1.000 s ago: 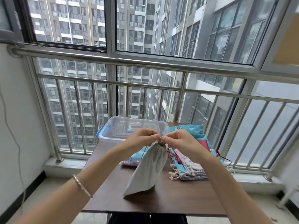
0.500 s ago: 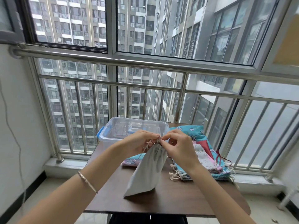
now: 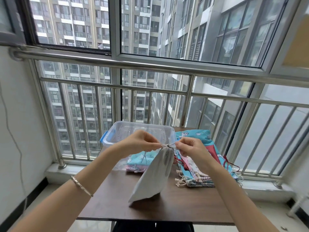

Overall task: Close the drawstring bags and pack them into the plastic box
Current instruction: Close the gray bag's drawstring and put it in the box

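A plain white drawstring bag (image 3: 153,174) hangs above the brown table (image 3: 184,205), its bottom corner resting on the wood. My left hand (image 3: 142,142) pinches the cord at the gathered neck from the left. My right hand (image 3: 189,146) pinches the cord on the other side, and the string is stretched taut between them. Behind my hands stands the clear plastic box (image 3: 117,134) with blue latches, and blue and pink bags (image 3: 138,162) show through its front wall. A pile of patterned drawstring bags (image 3: 200,173) lies on the table to the right.
A steel railing (image 3: 150,64) and window glass run just behind the table. A white wall (image 3: 16,131) with a hanging cable is on the left. Bare table surface lies in front of the white bag.
My hands have drawn apart, stretching the cord sideways, and the neck of the white bag has gathered tighter. The bag hangs in the same place.
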`<state>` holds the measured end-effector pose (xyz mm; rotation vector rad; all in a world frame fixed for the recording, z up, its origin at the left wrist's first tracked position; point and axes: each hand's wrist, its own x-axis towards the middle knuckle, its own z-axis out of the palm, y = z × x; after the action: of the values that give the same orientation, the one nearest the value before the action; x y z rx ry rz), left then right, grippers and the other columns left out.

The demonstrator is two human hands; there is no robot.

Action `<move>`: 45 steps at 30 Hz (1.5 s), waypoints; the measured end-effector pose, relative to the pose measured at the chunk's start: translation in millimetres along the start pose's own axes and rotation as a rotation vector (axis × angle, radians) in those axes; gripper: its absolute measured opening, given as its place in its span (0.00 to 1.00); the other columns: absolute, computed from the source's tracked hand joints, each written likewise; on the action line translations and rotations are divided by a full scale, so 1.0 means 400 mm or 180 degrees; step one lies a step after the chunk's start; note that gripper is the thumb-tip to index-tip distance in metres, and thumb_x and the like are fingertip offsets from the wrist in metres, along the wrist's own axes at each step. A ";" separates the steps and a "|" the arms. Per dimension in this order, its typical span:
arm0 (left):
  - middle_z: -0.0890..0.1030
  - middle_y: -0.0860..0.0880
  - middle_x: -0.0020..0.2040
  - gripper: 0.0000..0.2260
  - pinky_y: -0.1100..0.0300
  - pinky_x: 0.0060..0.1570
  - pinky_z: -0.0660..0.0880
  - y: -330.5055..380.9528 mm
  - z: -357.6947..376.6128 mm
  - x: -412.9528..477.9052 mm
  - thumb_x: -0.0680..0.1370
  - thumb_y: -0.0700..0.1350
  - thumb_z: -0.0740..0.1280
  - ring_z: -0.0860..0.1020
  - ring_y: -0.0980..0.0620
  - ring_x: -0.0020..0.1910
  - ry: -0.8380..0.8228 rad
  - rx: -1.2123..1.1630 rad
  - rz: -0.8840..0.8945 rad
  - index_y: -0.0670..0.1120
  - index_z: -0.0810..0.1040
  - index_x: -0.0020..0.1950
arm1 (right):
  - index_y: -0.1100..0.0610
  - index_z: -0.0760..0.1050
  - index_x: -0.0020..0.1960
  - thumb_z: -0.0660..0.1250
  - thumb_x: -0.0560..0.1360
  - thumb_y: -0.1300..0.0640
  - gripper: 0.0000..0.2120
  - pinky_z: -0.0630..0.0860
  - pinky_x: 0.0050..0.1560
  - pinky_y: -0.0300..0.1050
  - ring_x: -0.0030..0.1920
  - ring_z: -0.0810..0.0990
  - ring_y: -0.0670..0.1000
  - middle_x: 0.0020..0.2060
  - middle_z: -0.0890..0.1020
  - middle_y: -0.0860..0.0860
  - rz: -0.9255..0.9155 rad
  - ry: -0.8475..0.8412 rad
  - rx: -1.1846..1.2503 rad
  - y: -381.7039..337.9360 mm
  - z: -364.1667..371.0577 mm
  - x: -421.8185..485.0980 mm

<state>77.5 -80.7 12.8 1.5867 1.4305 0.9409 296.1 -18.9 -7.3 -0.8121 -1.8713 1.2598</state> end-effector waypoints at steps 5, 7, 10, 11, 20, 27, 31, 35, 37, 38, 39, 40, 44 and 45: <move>0.82 0.53 0.42 0.06 0.61 0.46 0.75 0.011 0.001 -0.018 0.75 0.48 0.71 0.79 0.53 0.42 0.0323 0.1972 0.0769 0.48 0.84 0.47 | 0.61 0.77 0.41 0.67 0.77 0.62 0.06 0.74 0.45 0.40 0.38 0.76 0.47 0.36 0.78 0.53 0.0094 -0.0491 0.0073 0.020 -0.028 -0.015; 0.77 0.57 0.44 0.07 0.60 0.50 0.67 0.011 0.021 -0.026 0.75 0.53 0.69 0.74 0.55 0.47 0.0858 0.2859 0.1253 0.52 0.83 0.49 | 0.62 0.78 0.41 0.69 0.75 0.62 0.05 0.76 0.48 0.40 0.42 0.78 0.48 0.42 0.81 0.54 0.0161 -0.0593 0.0159 0.016 -0.030 -0.010; 0.81 0.54 0.41 0.06 0.58 0.45 0.66 0.002 0.061 -0.031 0.78 0.52 0.65 0.79 0.50 0.42 0.1532 0.3149 0.1518 0.52 0.80 0.48 | 0.62 0.78 0.38 0.69 0.70 0.61 0.05 0.76 0.49 0.42 0.43 0.80 0.48 0.44 0.83 0.55 0.0359 -0.0702 0.0343 0.000 -0.026 0.006; 0.83 0.52 0.40 0.07 0.58 0.43 0.68 -0.001 0.077 -0.032 0.79 0.52 0.63 0.80 0.48 0.40 0.1630 0.3112 0.1385 0.52 0.79 0.49 | 0.61 0.78 0.38 0.69 0.72 0.62 0.05 0.76 0.49 0.42 0.42 0.81 0.48 0.42 0.84 0.55 0.0408 -0.0721 0.0328 -0.006 -0.024 0.011; 0.83 0.52 0.41 0.07 0.54 0.39 0.74 -0.035 0.158 -0.054 0.80 0.54 0.61 0.80 0.49 0.41 0.1990 0.2313 0.0837 0.53 0.75 0.50 | 0.59 0.79 0.41 0.72 0.72 0.44 0.17 0.73 0.46 0.48 0.31 0.76 0.47 0.33 0.78 0.52 0.1194 -0.0858 -0.0438 -0.014 0.015 0.054; 0.83 0.53 0.37 0.04 0.50 0.38 0.76 -0.059 0.156 -0.062 0.76 0.49 0.68 0.80 0.49 0.38 0.2249 0.1821 0.1028 0.51 0.77 0.43 | 0.57 0.82 0.40 0.76 0.68 0.48 0.13 0.69 0.49 0.47 0.39 0.73 0.49 0.35 0.78 0.51 0.1363 -0.1163 -0.0260 -0.032 0.013 0.064; 0.83 0.54 0.36 0.03 0.52 0.39 0.77 -0.057 0.151 -0.064 0.74 0.46 0.71 0.81 0.53 0.37 0.2244 0.1583 0.1120 0.51 0.79 0.42 | 0.63 0.83 0.44 0.79 0.64 0.46 0.21 0.65 0.50 0.49 0.45 0.67 0.56 0.39 0.72 0.58 0.1252 -0.1270 -0.0199 -0.022 0.013 0.065; 0.82 0.55 0.36 0.04 0.54 0.37 0.77 -0.057 0.153 -0.068 0.72 0.43 0.74 0.79 0.55 0.35 0.2332 0.1418 0.1312 0.51 0.80 0.41 | 0.60 0.85 0.49 0.78 0.66 0.52 0.16 0.69 0.51 0.48 0.46 0.74 0.54 0.45 0.80 0.58 0.1254 -0.1274 0.0055 -0.018 0.018 0.068; 0.81 0.56 0.36 0.06 0.57 0.37 0.77 -0.059 0.157 -0.075 0.71 0.41 0.74 0.78 0.59 0.34 0.2449 0.1292 0.1454 0.50 0.80 0.41 | 0.62 0.84 0.47 0.74 0.71 0.59 0.08 0.70 0.47 0.43 0.40 0.75 0.49 0.41 0.81 0.55 0.1366 -0.1237 0.0471 -0.014 0.020 0.073; 0.81 0.57 0.36 0.06 0.58 0.38 0.77 -0.060 0.159 -0.080 0.71 0.39 0.74 0.77 0.60 0.34 0.2512 0.1203 0.1497 0.50 0.80 0.41 | 0.63 0.83 0.46 0.71 0.73 0.62 0.05 0.68 0.45 0.41 0.38 0.74 0.48 0.39 0.81 0.54 0.1428 -0.1219 0.0680 -0.012 0.022 0.073; 0.81 0.58 0.36 0.07 0.60 0.38 0.77 -0.061 0.160 -0.086 0.71 0.39 0.74 0.77 0.62 0.34 0.2563 0.1107 0.1528 0.50 0.80 0.41 | 0.64 0.82 0.47 0.70 0.74 0.63 0.04 0.68 0.44 0.40 0.37 0.73 0.47 0.38 0.80 0.53 0.1472 -0.1203 0.0819 -0.009 0.023 0.074; 0.81 0.59 0.36 0.07 0.62 0.38 0.77 -0.062 0.160 -0.091 0.71 0.38 0.74 0.78 0.62 0.34 0.2593 0.1015 0.1544 0.49 0.80 0.41 | 0.65 0.82 0.48 0.69 0.74 0.63 0.05 0.67 0.44 0.40 0.37 0.73 0.47 0.39 0.80 0.53 0.1491 -0.1195 0.0866 -0.006 0.025 0.074; 0.81 0.60 0.36 0.07 0.66 0.39 0.76 -0.061 0.157 -0.104 0.71 0.36 0.74 0.80 0.62 0.36 0.2560 0.0855 0.1505 0.48 0.81 0.42 | 0.65 0.83 0.50 0.71 0.74 0.61 0.08 0.69 0.35 0.36 0.35 0.72 0.46 0.39 0.81 0.53 0.1501 -0.1085 0.0567 -0.005 0.034 0.075; 0.80 0.61 0.36 0.07 0.67 0.39 0.76 -0.059 0.154 -0.103 0.71 0.35 0.74 0.80 0.62 0.36 0.2531 0.0852 0.1512 0.48 0.81 0.42 | 0.64 0.83 0.48 0.71 0.74 0.61 0.07 0.69 0.34 0.35 0.34 0.72 0.46 0.39 0.80 0.53 0.1512 -0.1051 0.0525 -0.007 0.037 0.075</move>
<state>119.7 -125.0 -35.0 1.8976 1.7788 1.8759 267.3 -2.4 -1.8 -1.0469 -1.8489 1.9154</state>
